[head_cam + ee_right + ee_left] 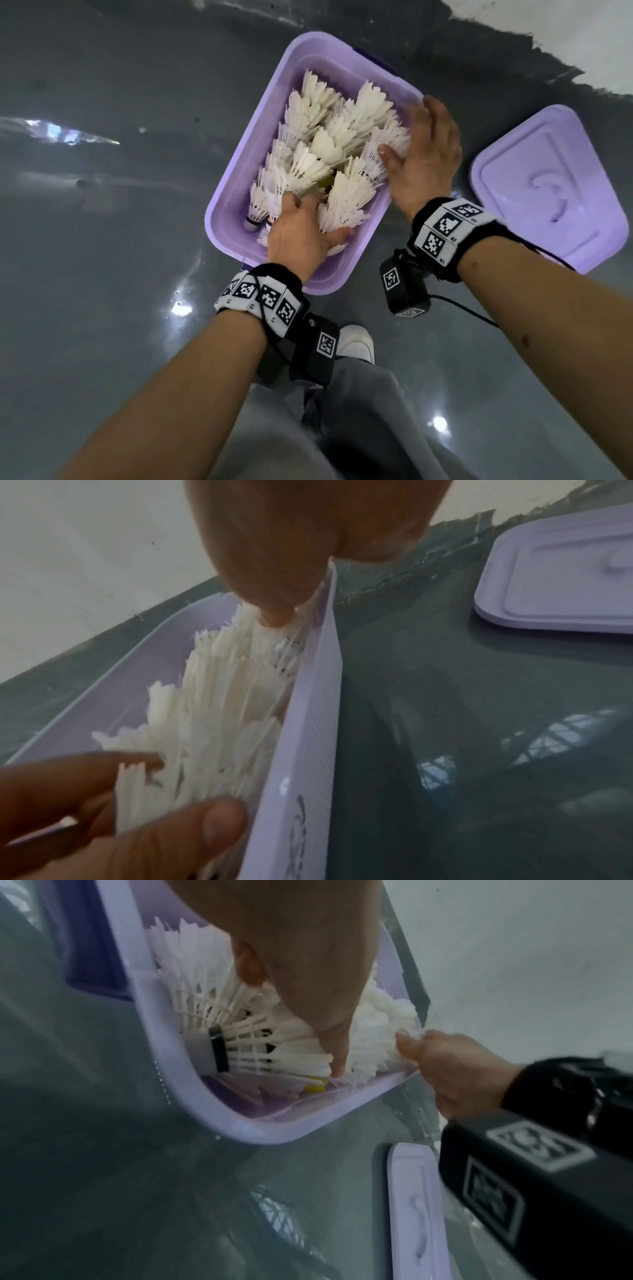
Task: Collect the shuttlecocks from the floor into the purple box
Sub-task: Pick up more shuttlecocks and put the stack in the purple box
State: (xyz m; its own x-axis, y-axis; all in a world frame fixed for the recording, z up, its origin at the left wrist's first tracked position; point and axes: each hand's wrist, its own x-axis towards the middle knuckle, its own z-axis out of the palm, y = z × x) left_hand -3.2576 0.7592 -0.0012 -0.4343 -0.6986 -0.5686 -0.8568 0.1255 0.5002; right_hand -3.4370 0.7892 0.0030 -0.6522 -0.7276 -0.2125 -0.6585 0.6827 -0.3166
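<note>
The purple box (245,144) stands on the floor, holding several white feather shuttlecocks (329,144). My left hand (308,216) is inside the near end; its straight, spread fingers push down among the feathers, thumb out to the right. In the left wrist view a straight finger (329,1042) presses beside a shuttlecock (240,1042) with a black-banded cork. My right hand (424,150) lies flat against the box's right rim (308,723), fingers straight, thumb touching the feathers (212,710). Neither hand grips anything that I can see.
The purple lid (541,181) lies flat on the floor just right of the box. The glossy grey floor (102,240) surrounds everything. A white wall (582,34) rises beyond the box. My white shoe (356,342) stands just short of the box's near edge.
</note>
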